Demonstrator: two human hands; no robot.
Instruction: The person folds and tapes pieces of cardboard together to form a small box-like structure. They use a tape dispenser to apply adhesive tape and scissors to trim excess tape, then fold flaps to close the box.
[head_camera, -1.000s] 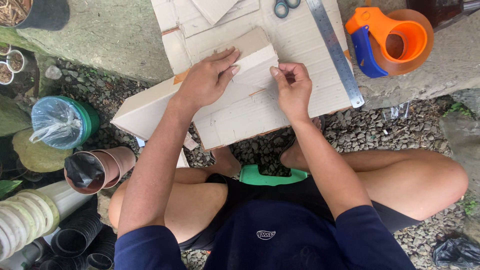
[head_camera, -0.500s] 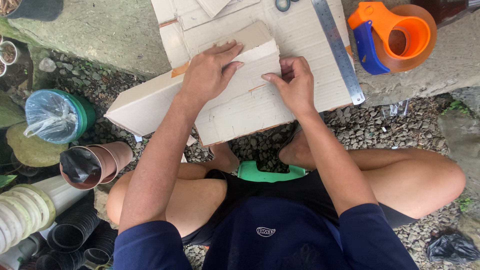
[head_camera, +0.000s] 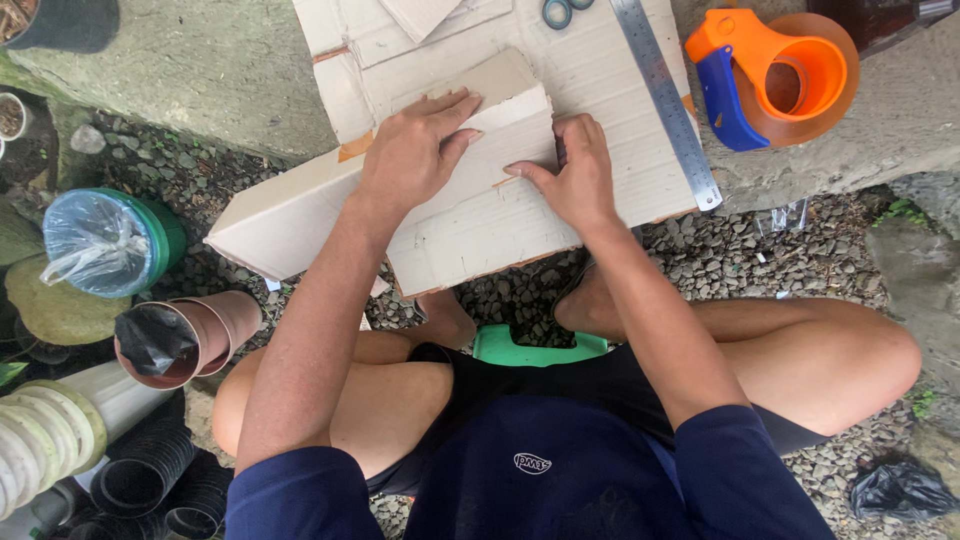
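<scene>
left hand (head_camera: 415, 150) slid right, apparently flatter

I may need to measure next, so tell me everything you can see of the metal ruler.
The metal ruler is a long, flat, silvery strip with fine markings along its edges. It lies flat on the white cardboard sheet, slanting from the top edge of the picture down to the right, its lower end at the sheet's corner. Its upper end is cut off by the picture. Neither hand touches it; the right hand is nearest.

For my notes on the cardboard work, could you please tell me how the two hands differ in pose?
The left hand lies flat, palm down, fingers spread on the folded cardboard piece. The right hand is curled, fingers gripping that piece's end edge. Both are bare and touch the same cardboard.
</scene>
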